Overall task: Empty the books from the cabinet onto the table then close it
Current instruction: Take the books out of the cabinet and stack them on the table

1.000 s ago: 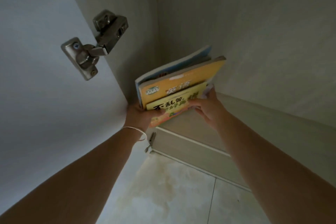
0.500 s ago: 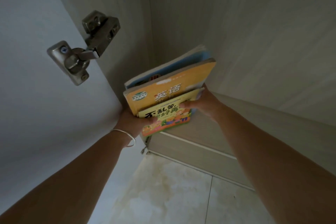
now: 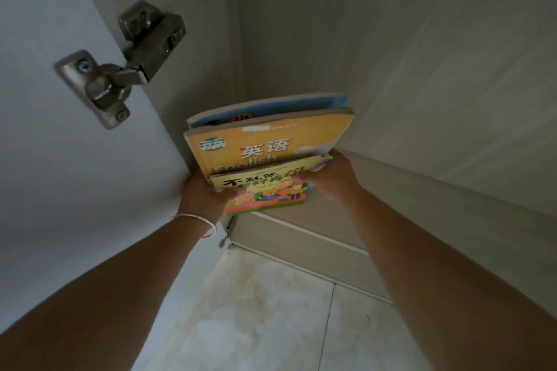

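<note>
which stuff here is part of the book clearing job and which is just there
Part of the job:
- stack of books, held by left hand and right hand
- cabinet door
- cabinet shelf

Just there:
- hinge
- bracelet
- floor tiles

Pale matt wood-grain laminate is lining the cabinet walls (image 3: 391, 39). The door (image 3: 45, 159) is showing a smooth matt white face, carrying a dull brushed-metal hinge (image 3: 120, 69). The books (image 3: 271, 141) are wearing glossy paper covers. Polished marbled floor tile (image 3: 256, 310) is gleaming.
</note>
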